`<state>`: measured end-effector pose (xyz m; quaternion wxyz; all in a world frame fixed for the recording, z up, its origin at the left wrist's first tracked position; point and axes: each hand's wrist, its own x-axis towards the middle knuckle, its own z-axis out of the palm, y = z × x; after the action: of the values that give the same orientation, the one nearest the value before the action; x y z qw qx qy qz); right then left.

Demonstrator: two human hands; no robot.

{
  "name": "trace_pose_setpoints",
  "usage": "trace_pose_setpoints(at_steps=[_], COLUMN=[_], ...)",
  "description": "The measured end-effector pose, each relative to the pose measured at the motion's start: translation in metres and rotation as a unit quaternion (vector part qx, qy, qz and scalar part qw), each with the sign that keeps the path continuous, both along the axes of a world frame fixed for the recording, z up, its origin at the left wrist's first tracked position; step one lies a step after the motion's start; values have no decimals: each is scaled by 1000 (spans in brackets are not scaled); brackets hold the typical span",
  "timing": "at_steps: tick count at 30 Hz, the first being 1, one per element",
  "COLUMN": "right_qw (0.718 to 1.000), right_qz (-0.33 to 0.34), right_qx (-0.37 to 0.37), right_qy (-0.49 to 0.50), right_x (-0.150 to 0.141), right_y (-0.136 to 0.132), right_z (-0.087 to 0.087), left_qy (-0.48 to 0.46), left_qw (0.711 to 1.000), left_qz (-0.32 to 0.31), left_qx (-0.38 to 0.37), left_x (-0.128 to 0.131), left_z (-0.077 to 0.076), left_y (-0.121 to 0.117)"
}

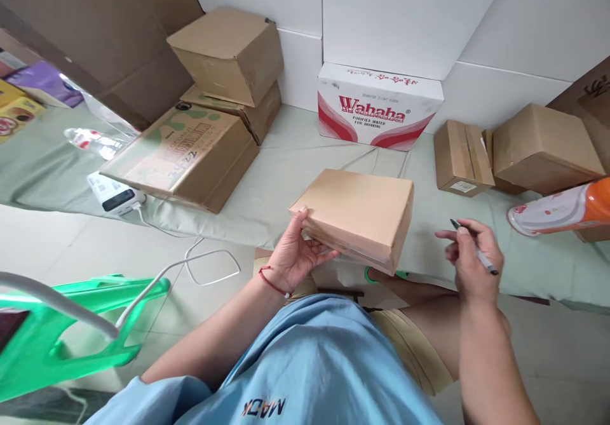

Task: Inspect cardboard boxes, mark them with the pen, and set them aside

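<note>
A plain brown cardboard box (358, 212) is held up in front of me, over the edge of a pale green cloth (286, 164) spread on the floor. My left hand (296, 255) grips its near left corner, fingers curled under it; a red string sits on that wrist. My right hand (471, 255) hovers to the right of the box, apart from it, fingers closed round a pen (474, 248) with its tip pointing up-left.
Several brown cartons (190, 152) are stacked at the back left. A white and red Wahaha carton (379, 107) stands against the wall, smaller boxes (462, 157) at right. An orange-topped bottle (562, 210) lies right. A white power bank (114, 195) with cable and a green plastic stool (71, 330) sit left.
</note>
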<state>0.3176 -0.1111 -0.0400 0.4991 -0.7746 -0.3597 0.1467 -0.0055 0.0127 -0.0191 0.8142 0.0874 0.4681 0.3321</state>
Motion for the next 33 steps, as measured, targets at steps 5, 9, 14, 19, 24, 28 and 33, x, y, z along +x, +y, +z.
trace_pose_setpoints(at_steps=[5, 9, 14, 19, 24, 28, 33], right_qw=[980, 975, 968, 967, 951, 953, 942], right_qz=[103, 120, 57, -61, -74, -69, -50], right_qx=[87, 122, 201, 175, 162, 117, 109], right_qy=[147, 145, 136, 173, 252, 271, 312], right_x=[-62, -82, -93, -84, -63, -55, -52], right_y=[-6, -11, -13, -14, -25, -34, -38], right_z=[1, 15, 39, 39, 24, 16, 12], left_qy=[29, 20, -36, -46, 60, 130, 164], left_qw=[1000, 999, 995, 995, 962, 909, 793], left_qz=[-7, -36, -84, -82, -57, -86, -110], left_qx=[6, -1, -36, 41, 259, 386, 577], left_x=[10, 0, -13, -13, -6, -1, 0], left_z=[-4, -4, -5, -5, 8, 21, 18], left_y=[2, 8, 7, -4, -15, -22, -28])
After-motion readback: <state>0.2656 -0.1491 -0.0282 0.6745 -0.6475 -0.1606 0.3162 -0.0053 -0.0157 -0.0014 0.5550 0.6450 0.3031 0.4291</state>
